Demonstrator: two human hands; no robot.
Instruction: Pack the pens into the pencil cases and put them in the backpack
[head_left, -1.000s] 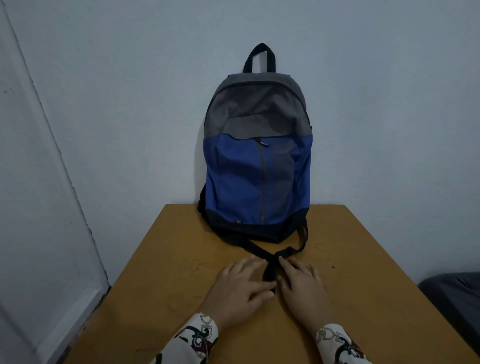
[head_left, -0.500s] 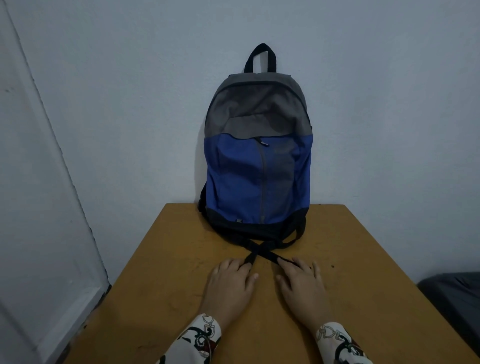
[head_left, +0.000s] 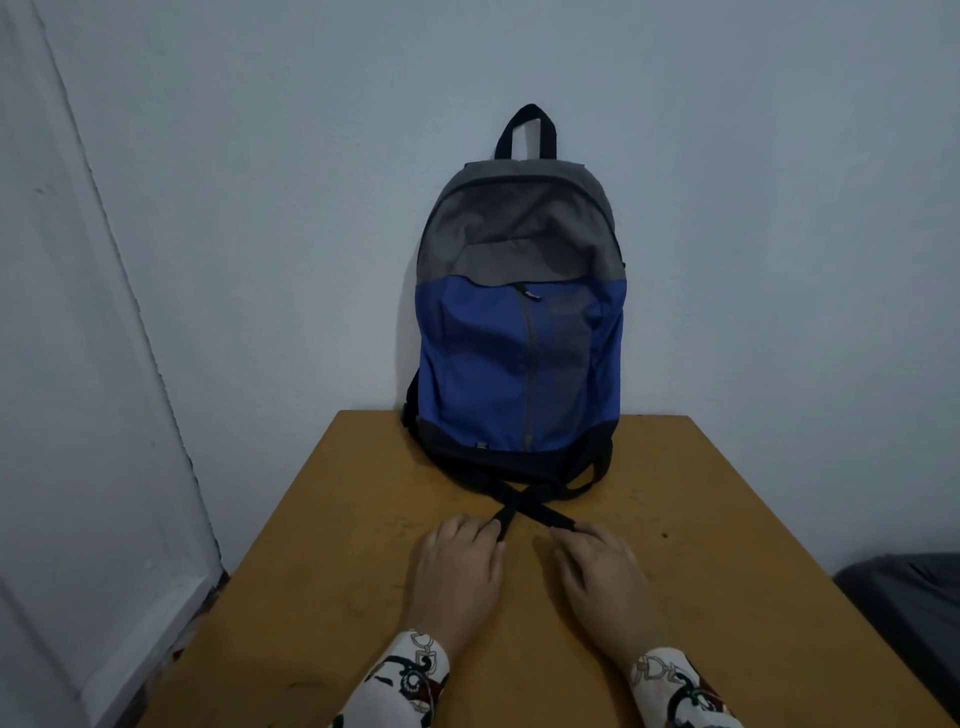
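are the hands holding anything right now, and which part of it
Each hand touches the loose end of a black backpack strap: the left hand at one strap end, the right hand at the other. Whether the fingers actually pinch them cannot be told.

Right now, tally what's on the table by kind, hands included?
Blue and grey fabric backpack: 1
Loose black webbing strap ends: 2
Bare hands, left hand and right hand: 2
Pens or pencil cases: 0 visible
Total: 5
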